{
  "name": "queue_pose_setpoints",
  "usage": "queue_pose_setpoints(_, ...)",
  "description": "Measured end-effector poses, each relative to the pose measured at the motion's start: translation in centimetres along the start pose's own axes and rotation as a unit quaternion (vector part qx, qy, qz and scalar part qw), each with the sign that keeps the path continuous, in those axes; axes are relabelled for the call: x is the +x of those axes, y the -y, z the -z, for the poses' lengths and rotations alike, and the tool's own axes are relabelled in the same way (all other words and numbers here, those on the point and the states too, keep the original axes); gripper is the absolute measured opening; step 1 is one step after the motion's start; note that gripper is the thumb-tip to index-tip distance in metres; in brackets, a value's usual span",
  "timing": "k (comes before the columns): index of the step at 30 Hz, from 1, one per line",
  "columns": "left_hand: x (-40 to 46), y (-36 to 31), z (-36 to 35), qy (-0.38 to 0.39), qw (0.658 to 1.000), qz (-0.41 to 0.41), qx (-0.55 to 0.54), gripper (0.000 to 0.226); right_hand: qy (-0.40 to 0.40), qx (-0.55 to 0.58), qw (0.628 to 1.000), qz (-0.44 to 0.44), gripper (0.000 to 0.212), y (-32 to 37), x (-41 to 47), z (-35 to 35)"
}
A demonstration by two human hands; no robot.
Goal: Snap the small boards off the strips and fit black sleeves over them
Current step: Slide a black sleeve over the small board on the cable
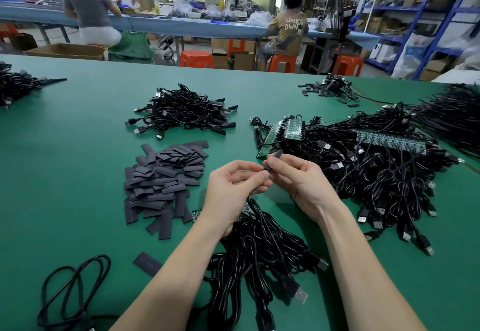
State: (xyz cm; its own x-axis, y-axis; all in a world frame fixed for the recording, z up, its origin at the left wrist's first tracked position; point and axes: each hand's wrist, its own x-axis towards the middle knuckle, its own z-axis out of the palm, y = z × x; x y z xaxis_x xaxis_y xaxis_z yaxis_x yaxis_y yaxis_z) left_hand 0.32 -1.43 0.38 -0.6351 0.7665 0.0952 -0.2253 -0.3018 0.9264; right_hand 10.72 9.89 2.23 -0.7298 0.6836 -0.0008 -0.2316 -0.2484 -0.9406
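Sleeve (273, 160) pinched between both hands, left hand (233, 187) and right hand (298, 182) (light, floppy; grip edges, board underneath brittle).

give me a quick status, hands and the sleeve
Left hand and right hand both pinching one black sleeve above the mat. Sleeve pile left, board strip ahead. Nothing in the way.
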Motion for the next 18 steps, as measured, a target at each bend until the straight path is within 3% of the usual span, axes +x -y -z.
queue_pose_setpoints(9, 0.22, -0.03, -0.01, 0.004, 0.999, 0.012, -0.032, 0.009, -0.035, -0.008, 0.996, 0.084, 0.031, -0.2, 0.23, -0.92)
queue_pose_setpoints(18, 0.22, -0.06, -0.01, 0.0, 0.999, 0.005, -0.04, 0.007, -0.034, -0.014, 0.996, 0.084, 0.028, -0.24, 0.26, -0.96)
